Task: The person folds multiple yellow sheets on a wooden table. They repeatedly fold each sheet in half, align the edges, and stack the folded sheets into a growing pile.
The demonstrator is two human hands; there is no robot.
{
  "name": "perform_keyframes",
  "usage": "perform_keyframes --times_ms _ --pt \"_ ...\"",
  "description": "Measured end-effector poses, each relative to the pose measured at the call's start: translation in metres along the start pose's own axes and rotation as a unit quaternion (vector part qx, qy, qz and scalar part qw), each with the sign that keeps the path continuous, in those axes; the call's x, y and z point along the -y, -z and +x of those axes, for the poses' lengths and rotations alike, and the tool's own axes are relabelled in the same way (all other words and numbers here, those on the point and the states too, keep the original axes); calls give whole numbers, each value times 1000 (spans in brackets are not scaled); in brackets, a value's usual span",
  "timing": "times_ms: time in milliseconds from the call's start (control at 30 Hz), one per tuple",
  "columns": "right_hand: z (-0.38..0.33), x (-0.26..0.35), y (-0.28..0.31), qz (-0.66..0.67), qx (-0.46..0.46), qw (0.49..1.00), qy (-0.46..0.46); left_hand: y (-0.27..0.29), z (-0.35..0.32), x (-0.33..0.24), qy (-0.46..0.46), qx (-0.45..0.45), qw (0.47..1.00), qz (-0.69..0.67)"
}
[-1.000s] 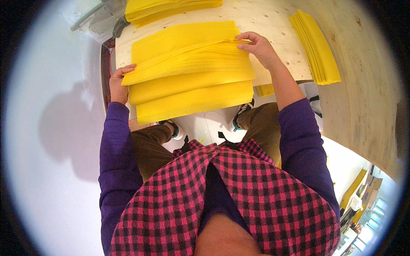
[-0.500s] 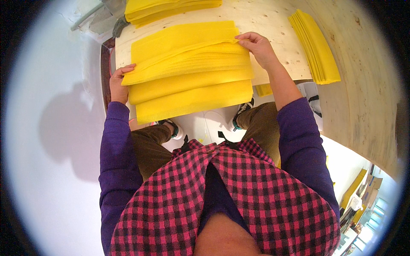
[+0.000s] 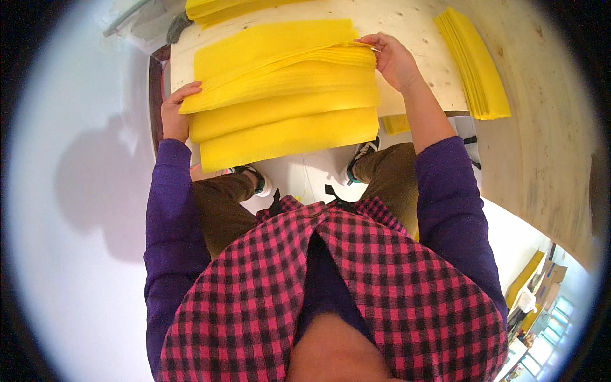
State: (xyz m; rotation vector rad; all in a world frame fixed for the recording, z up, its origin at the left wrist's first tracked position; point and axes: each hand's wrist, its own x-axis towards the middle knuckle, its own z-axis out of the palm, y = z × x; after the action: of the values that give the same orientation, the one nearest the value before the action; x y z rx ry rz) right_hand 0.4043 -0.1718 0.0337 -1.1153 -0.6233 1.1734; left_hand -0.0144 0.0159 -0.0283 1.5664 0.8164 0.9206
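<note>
A fanned stack of thin yellow fabric sheets lies over the near edge of the wooden table, its lowest layers overhanging toward me. My left hand grips the stack's left edge, the fingers on top and the thumb hidden. At the upper right corner my right hand pinches the edges of several sheets between thumb and fingers. Between the two hands the upper sheets rise in a slanting fold, and one flat sheet shows behind them.
A second yellow stack sits at the table's far side. To the right, a narrow folded yellow bundle lies by a curved-looking wooden board. A white wall stands close on the left. My shoes show on the floor below.
Both hands and the yellow stack appear slightly higher in the view. The sheets at the right corner spread a little more under my right hand.
</note>
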Motion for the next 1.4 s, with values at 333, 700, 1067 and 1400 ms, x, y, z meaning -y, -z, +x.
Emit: perform_keyframes --times_ms 333,700,1067,1400 --pt "17 -17 -8 -130 -102 986 -7 -2 0 1 24 -21 997 -65" --pt "28 -26 -5 -299 -116 947 -3 3 -2 -3 -34 1 999 9" --pt "17 -28 -14 -331 -119 935 48 16 -4 -52 -179 -103 926 317" --pt "13 -31 -14 -341 -126 930 54 -112 3 -68 -269 76 831 481"
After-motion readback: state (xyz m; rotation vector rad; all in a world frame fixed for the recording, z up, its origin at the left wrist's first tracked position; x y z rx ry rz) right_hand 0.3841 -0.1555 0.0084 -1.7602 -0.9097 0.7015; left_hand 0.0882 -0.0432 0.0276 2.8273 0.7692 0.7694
